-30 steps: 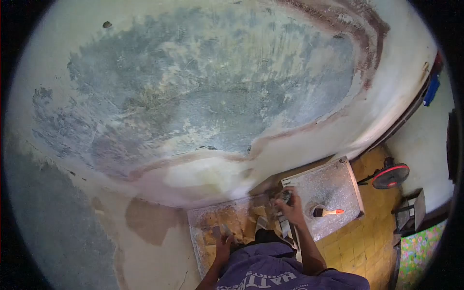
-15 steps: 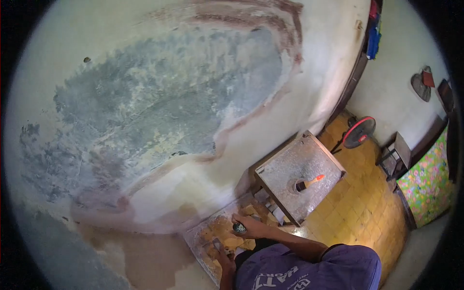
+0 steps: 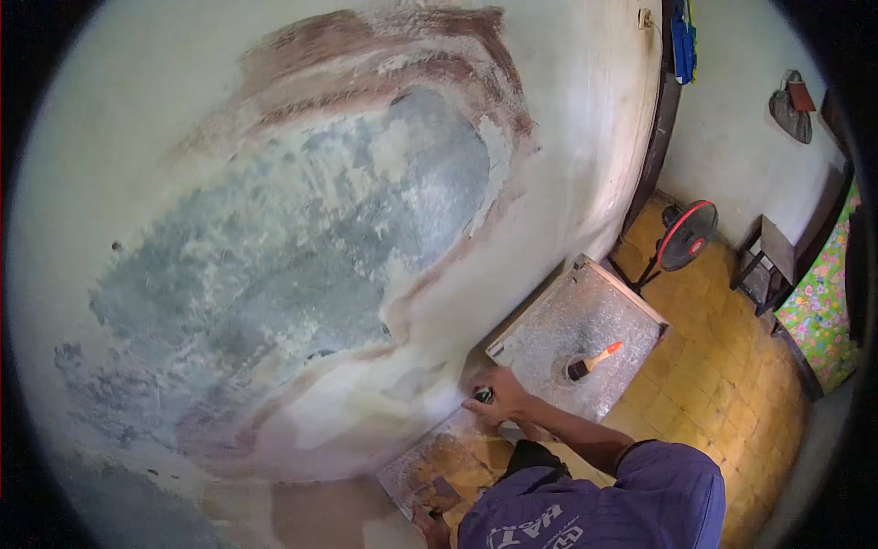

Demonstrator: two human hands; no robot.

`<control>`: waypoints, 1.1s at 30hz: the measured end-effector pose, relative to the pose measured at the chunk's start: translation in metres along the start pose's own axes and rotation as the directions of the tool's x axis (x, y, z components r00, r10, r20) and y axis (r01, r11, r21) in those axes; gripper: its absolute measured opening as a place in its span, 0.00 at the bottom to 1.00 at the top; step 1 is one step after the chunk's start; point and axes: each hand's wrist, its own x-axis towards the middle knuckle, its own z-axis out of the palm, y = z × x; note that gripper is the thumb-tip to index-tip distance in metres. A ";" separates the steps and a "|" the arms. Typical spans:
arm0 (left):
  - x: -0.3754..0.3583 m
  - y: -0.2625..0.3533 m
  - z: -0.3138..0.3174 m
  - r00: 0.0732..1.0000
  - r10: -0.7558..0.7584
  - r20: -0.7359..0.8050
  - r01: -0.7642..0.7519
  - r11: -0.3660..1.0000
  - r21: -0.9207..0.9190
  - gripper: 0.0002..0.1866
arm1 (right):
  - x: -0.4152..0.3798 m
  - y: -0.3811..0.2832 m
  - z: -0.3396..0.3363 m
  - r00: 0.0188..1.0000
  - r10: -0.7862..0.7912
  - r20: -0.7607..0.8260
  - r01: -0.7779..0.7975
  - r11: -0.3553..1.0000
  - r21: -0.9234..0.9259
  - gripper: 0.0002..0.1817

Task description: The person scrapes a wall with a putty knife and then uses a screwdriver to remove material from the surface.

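My right hand (image 3: 497,395) is wrapped round a small dark round object (image 3: 483,394), near the wall and the left corner of the table. At the bottom, my left hand (image 3: 430,527) is small and partly cut off by the frame edge; its finger positions and anything in it are unclear. The wall (image 3: 302,238) bears a large bare grey patch with brown smears round its edge. On the speckled table (image 3: 540,343) lies a brush (image 3: 593,361) with dark bristles and an orange-tipped handle.
A stained board or sheet (image 3: 425,467) lies on the floor by the wall. Beyond the table stand a black and red fan (image 3: 688,236) and a small dark stool (image 3: 766,256) on yellow tiles. Flowered green cloth (image 3: 828,311) is at the right.
My right hand has moved up and to the right, towards the table corner, still holding the round object. My left hand is lower in view. The camera view has shifted, showing more of the upper brown smears.
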 end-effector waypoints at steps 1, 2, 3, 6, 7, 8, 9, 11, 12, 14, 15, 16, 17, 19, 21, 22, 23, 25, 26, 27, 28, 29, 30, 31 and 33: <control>0.006 -0.013 0.003 0.991 0.128 -0.025 -0.125 0.986 0.109 0.23 | 0.017 0.011 -0.011 0.999 -0.046 0.008 0.046 0.999 0.008 0.22; 0.008 -0.023 0.008 0.968 0.250 -0.037 -0.236 0.947 0.218 0.26 | 0.036 0.017 -0.021 0.987 -0.156 -0.029 0.156 0.987 0.027 0.20; 0.009 -0.026 0.014 0.931 0.364 -0.035 -0.334 0.885 0.326 0.29 | 0.054 0.020 -0.031 0.969 -0.243 -0.037 0.244 0.969 0.044 0.19; 0.019 0.020 0.043 0.946 0.296 0.135 -0.319 0.923 0.214 0.33 | 0.099 0.015 -0.053 0.871 -0.487 -0.073 0.491 0.869 0.065 0.18; 0.024 0.050 0.052 0.950 0.213 0.227 -0.244 0.963 0.116 0.33 | 0.107 0.015 -0.055 0.822 -0.568 -0.049 0.570 0.819 0.072 0.19; 0.017 0.035 0.057 0.974 0.170 0.150 -0.189 0.973 0.130 0.28 | 0.112 0.015 -0.054 0.767 -0.641 -0.033 0.641 0.763 0.080 0.20; 0.005 -0.007 0.062 0.989 0.130 0.074 -0.139 0.980 0.143 0.24 | 0.118 0.014 -0.052 0.706 -0.708 -0.024 0.707 0.702 0.085 0.21; 0.020 -0.049 0.065 0.992 -0.108 -0.071 0.102 0.992 -0.076 0.17 | 0.121 0.013 -0.048 0.628 -0.776 0.059 0.769 0.630 0.103 0.25; 0.026 -0.030 0.069 0.966 -0.251 -0.064 0.230 0.945 -0.233 0.16 | 0.126 0.015 -0.049 0.576 -0.812 0.095 0.805 0.583 0.106 0.25; 0.038 0.040 0.087 0.840 -0.538 0.074 0.496 0.704 -0.509 0.15 | 0.146 0.028 -0.054 0.512 -0.848 0.135 0.844 0.526 0.103 0.26; 0.040 0.068 0.095 0.802 -0.589 0.096 0.529 0.628 -0.571 0.15 | 0.166 0.043 -0.060 0.506 -0.851 0.140 0.849 0.520 0.093 0.26; 0.042 0.093 0.102 0.779 -0.620 0.098 0.539 0.581 -0.609 0.16 | 0.176 0.051 -0.062 0.501 -0.853 0.147 0.853 0.515 0.086 0.27; 0.039 0.108 0.110 0.802 -0.593 0.073 0.502 0.602 -0.621 0.15 | 0.175 0.050 -0.058 0.514 -0.846 0.142 0.848 0.526 0.070 0.27; 0.033 0.127 0.118 0.845 -0.534 0.023 0.423 0.643 -0.638 0.15 | 0.172 0.044 -0.051 0.535 -0.835 0.129 0.840 0.542 0.028 0.28; 0.042 0.088 0.108 0.778 -0.626 0.047 0.512 0.590 -0.625 0.20 | 0.158 0.035 -0.047 0.495 -0.848 0.190 0.858 0.512 0.048 0.27; 0.042 0.082 0.105 0.738 -0.672 0.058 0.556 0.557 -0.617 0.22 | 0.152 0.032 -0.046 0.475 -0.852 0.221 0.865 0.499 0.062 0.27; 0.042 0.075 0.105 0.726 -0.688 -0.022 0.528 0.576 -0.624 0.22 | 0.157 0.042 -0.045 0.527 -0.822 0.215 0.840 0.543 0.018 0.27; 0.039 0.101 0.115 0.682 -0.710 -0.176 0.479 0.616 -0.625 0.21 | 0.177 0.071 -0.050 0.628 -0.752 0.201 0.775 0.628 -0.072 0.26; 0.036 0.111 0.115 0.683 -0.713 -0.160 0.487 0.607 -0.628 0.20 | 0.186 0.075 -0.063 0.644 -0.732 0.221 0.765 0.624 -0.160 0.25; 0.036 0.121 0.116 0.688 -0.711 -0.144 0.490 0.602 -0.631 0.20 | 0.184 0.071 -0.066 0.634 -0.742 0.217 0.772 0.625 -0.115 0.25; 0.037 0.125 0.117 0.693 -0.709 -0.128 0.493 0.596 -0.634 0.19 | 0.179 0.067 -0.067 0.623 -0.752 0.214 0.778 0.624 -0.071 0.25; 0.035 0.121 0.118 0.727 -0.667 -0.164 0.471 0.658 -0.588 0.18 | 0.171 0.063 -0.066 0.615 -0.759 0.214 0.780 0.625 -0.025 0.25; 0.030 0.114 0.117 0.759 -0.621 -0.195 0.448 0.715 -0.537 0.18 | 0.161 0.058 -0.057 0.542 -0.807 0.233 0.818 0.570 0.071 0.24; 0.032 0.113 0.117 0.763 -0.617 -0.193 0.445 0.718 -0.535 0.17 | 0.163 0.060 -0.055 0.533 -0.809 0.249 0.820 0.566 0.084 0.25; 0.041 0.117 0.115 0.740 -0.654 -0.158 0.466 0.668 -0.580 0.17 | 0.165 0.064 -0.052 0.514 -0.812 0.275 0.822 0.559 0.113 0.25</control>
